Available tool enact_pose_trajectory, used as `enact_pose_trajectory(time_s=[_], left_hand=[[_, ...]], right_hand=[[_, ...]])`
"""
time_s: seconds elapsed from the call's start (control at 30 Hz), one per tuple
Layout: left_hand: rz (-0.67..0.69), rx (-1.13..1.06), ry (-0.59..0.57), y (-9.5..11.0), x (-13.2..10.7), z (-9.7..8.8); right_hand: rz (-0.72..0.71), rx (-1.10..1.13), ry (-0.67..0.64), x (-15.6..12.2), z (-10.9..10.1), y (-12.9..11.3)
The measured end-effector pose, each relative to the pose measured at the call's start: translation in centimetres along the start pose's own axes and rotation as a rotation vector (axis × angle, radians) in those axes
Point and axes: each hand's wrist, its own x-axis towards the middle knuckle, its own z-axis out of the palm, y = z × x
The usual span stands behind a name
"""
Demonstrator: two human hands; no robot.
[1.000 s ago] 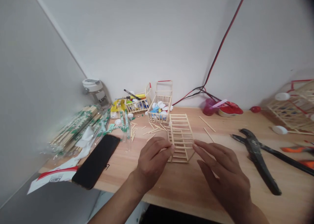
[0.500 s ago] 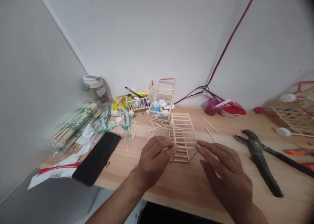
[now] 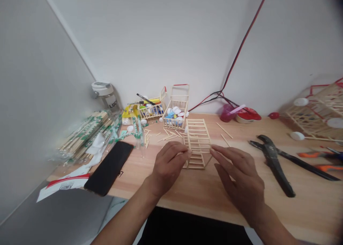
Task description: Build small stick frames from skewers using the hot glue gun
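Observation:
A small openwork frame of glued wooden sticks (image 3: pixel 197 133) stands on the table in front of me, rungs running across its top and lower part. My left hand (image 3: pixel 171 166) is closed in a pinch at the frame's left side, thumb and fingertips together on the wood near one rung's end. On the opposite side, my right hand (image 3: pixel 238 179) has its fingers stretched out. Their tips touch the frame's right edge, while the thumb hangs apart below. Which stick the left fingertips grip is partly hidden by them.
Behind stand two stick baskets (image 3: pixel 175 105) filled with bottle caps. Cut sticks (image 3: pixel 171 135) lie scattered nearby. At left are a phone (image 3: pixel 109 168), bundled chopsticks (image 3: pixel 83 134) and a jar (image 3: pixel 104 96). At right are pliers (image 3: pixel 276 164), a red-filled bowl (image 3: pixel 248 116) and more stick models (image 3: pixel 316 112).
The view has shifted slightly, so the table's things at right sit further left and higher. Both hands keep their places at the frame's sides.

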Motion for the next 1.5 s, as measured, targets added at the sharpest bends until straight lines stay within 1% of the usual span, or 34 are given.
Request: enact_pose_trajectory(time_s=[0.4,1.5], left_hand=[[-0.035,0.023,0.007,0.00,-0.35,0.32],[-0.032,0.011,-0.004,0.33,0.02,0.19]], right_hand=[[0.037,0.007,0.006,0.18,0.09,-0.01],[0.026,0.017,-0.017,-0.01,-0.14,0.14]])
